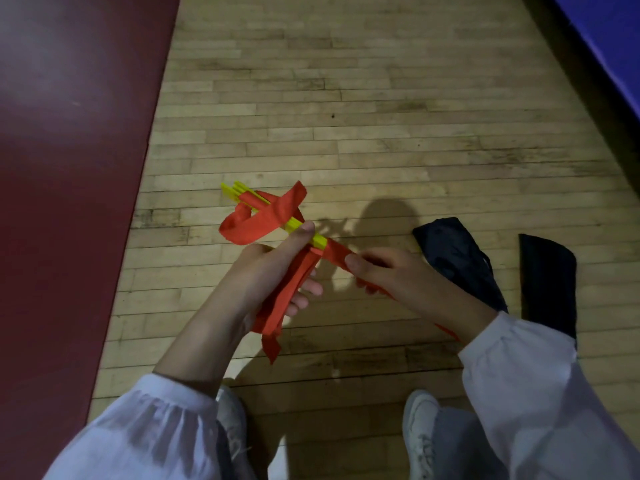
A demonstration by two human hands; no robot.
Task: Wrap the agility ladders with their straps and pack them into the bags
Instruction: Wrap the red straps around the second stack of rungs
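A bundle of yellow ladder rungs (242,197) is held above the wooden floor, with red straps (282,211) looped around it. My left hand (277,271) grips the bundle near its middle, thumb on top, and loose red strap ends hang down through its fingers. My right hand (391,271) pinches a red strap that runs from the bundle's near end and trails under my wrist. Two dark bags lie on the floor to the right: one crumpled (457,258), one flat (549,285).
A dark red mat or painted area (69,168) covers the floor on the left. A blue padded edge (609,46) runs along the top right. My white shoes (420,431) stand at the bottom, on the wooden floor (346,116).
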